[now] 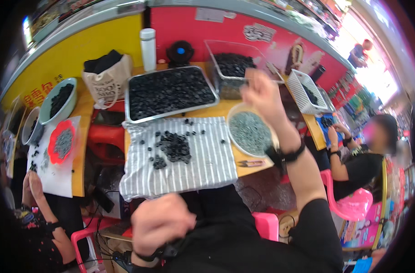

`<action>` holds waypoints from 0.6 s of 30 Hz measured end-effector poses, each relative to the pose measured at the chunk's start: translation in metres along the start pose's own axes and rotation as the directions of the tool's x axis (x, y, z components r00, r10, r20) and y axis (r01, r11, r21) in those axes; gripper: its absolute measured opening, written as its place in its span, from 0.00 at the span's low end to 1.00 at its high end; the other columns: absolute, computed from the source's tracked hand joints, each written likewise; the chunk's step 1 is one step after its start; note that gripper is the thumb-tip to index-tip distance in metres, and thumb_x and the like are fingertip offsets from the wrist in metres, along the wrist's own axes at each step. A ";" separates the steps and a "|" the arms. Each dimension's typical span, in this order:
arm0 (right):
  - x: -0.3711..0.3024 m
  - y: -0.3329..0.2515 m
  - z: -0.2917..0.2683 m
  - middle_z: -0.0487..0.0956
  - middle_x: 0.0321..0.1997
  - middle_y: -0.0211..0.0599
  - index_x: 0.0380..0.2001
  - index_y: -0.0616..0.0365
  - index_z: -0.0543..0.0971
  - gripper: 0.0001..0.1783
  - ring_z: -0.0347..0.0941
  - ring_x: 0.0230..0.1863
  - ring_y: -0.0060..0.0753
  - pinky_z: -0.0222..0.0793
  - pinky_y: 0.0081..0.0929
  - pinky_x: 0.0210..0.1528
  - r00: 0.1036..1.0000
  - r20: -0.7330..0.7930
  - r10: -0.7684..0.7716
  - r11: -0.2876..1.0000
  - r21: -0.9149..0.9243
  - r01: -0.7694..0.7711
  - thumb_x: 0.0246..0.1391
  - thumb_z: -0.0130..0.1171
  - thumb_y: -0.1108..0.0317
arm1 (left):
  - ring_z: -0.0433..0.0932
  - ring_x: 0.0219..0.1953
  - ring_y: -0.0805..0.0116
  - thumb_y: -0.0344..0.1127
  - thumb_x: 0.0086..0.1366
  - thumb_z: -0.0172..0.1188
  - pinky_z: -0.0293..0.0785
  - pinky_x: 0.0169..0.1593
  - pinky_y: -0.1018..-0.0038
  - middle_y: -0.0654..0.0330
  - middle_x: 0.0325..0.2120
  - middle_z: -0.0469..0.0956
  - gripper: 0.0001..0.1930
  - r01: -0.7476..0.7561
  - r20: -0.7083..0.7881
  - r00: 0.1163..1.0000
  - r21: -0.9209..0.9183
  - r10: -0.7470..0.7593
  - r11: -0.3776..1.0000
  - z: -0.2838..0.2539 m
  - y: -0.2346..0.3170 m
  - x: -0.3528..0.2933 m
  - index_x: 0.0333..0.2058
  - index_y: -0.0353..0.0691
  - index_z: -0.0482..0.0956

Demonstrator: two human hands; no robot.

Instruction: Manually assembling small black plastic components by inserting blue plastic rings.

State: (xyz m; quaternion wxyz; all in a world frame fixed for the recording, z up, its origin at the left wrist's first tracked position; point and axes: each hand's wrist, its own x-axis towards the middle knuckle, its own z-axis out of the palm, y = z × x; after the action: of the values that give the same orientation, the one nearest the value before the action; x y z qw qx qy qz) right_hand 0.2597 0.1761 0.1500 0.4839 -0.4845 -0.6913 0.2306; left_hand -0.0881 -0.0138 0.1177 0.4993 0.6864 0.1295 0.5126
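My left hand [162, 223] is curled closed above my lap, in front of the cloth's near edge. It is blurred, and anything in its fingers is hidden. My right hand [263, 94] is raised over the far right of the table, fingers bent together, beside a clear bin [225, 85] of black pieces. Just below that hand stands a white tub [249, 132] of small grey-green pieces. A heap of small black parts [174, 148] lies on the striped cloth [207, 159], with several loose ones around it.
Behind the cloth sits a metal tray [171, 93] full of black pieces. Small thread snips [251, 163] lie near the tub. A white bottle [148, 50] and tote bag [108, 79] stand at the back. People work at both sides, one by a red dish [62, 142].
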 end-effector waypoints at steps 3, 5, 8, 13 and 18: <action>0.057 0.000 -0.006 0.82 0.28 0.34 0.54 0.69 0.74 0.26 0.75 0.29 0.19 0.71 0.23 0.32 0.980 -0.199 0.026 0.973 -0.219 -0.070 0.52 0.69 0.73 | 0.80 0.24 0.63 0.31 0.59 0.62 0.74 0.27 0.70 0.56 0.21 0.79 0.07 -0.447 0.088 0.887 -0.086 0.453 0.891 0.002 0.017 0.014 0.26 0.33 0.81; 0.042 0.004 0.013 0.82 0.28 0.34 0.51 0.69 0.76 0.23 0.75 0.29 0.21 0.72 0.23 0.33 0.996 -0.089 0.007 0.993 -0.115 -0.018 0.52 0.69 0.72 | 0.78 0.24 0.65 0.32 0.62 0.58 0.71 0.28 0.69 0.59 0.21 0.77 0.06 -0.505 0.139 0.838 -0.169 0.528 0.846 0.010 0.039 -0.012 0.27 0.38 0.78; -0.007 0.021 0.055 0.81 0.30 0.35 0.45 0.64 0.81 0.17 0.76 0.30 0.25 0.73 0.25 0.35 0.965 0.259 0.041 0.993 0.096 -0.068 0.53 0.69 0.70 | 0.75 0.24 0.68 0.34 0.67 0.51 0.67 0.29 0.69 0.63 0.21 0.73 0.08 -0.592 0.182 0.738 -0.290 0.650 0.752 0.025 0.076 -0.079 0.28 0.46 0.73; -0.082 0.021 0.137 0.79 0.39 0.43 0.44 0.61 0.81 0.15 0.78 0.36 0.38 0.75 0.34 0.39 0.805 0.593 0.030 0.999 -0.050 -0.001 0.52 0.67 0.70 | 0.68 0.22 0.71 0.37 0.74 0.42 0.59 0.28 0.67 0.69 0.21 0.66 0.13 -0.675 0.228 0.580 -0.404 0.782 0.618 0.018 0.105 -0.023 0.28 0.57 0.67; -0.090 0.007 0.173 0.76 0.37 0.43 0.42 0.59 0.79 0.12 0.77 0.38 0.51 0.74 0.43 0.39 0.834 0.522 -0.178 0.931 -0.185 0.315 0.54 0.65 0.70 | 0.68 0.22 0.71 0.37 0.74 0.42 0.58 0.27 0.67 0.69 0.21 0.66 0.13 -0.697 0.159 0.597 -0.384 0.787 0.606 0.026 0.108 -0.027 0.27 0.58 0.67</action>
State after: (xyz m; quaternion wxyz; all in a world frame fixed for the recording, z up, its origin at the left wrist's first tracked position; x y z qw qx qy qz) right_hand 0.1139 0.1248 0.0311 0.2468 -0.3746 -0.8736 0.1886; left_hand -0.1145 -0.0973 0.1912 0.3431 0.6699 -0.3260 0.5721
